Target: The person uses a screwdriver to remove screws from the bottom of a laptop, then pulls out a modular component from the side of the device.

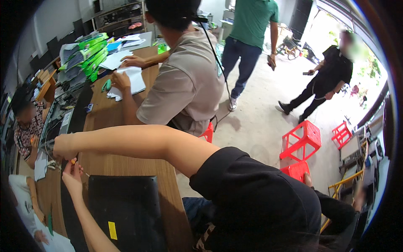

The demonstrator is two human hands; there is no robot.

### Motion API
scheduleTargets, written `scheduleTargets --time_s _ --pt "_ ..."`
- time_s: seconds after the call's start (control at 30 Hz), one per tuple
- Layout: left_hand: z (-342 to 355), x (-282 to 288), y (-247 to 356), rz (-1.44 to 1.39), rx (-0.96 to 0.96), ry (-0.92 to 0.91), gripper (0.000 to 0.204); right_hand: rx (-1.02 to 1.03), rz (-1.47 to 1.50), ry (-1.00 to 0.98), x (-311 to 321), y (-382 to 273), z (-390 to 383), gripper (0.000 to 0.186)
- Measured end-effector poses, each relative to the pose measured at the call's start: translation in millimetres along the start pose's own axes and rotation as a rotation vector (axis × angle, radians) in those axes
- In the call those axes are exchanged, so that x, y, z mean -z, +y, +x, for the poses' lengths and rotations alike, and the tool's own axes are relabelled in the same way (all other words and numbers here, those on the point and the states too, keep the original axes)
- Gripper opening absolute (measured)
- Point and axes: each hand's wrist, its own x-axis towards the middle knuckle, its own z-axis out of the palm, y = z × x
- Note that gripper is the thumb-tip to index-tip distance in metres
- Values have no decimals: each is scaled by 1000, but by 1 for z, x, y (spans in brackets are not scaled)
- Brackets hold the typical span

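Note:
My right arm reaches across the wooden table, and my right hand [64, 146] is curled closed at the table's left side; its fingertips are mostly turned away and what they hold is hidden. Just below it my left hand [73, 177] is raised with fingers pinched on a small orange-tipped tool [74, 161], too small to name surely. A thin pale rod pokes out beside those fingers. Right of my left forearm lies a flat black panel like a laptop [126, 201], with a yellow sticker [112, 230] on it.
Beyond my right arm a person in a beige shirt [180, 80] handles white papers [133, 80]. Green-and-white packets [86, 54] are piled at the far left. Two people sit across the table. Red stools [302, 138] and standing people occupy the floor at right.

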Motion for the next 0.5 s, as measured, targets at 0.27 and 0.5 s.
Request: scheduleTargets --time_s 0.27,0.5 --pt "12 16 -25 -169 167 -156 21 18 57 14 7 3 -13 17" --pt "12 20 -35 9 85 -114 31 -397 -7 6 -8 -6 31 29"
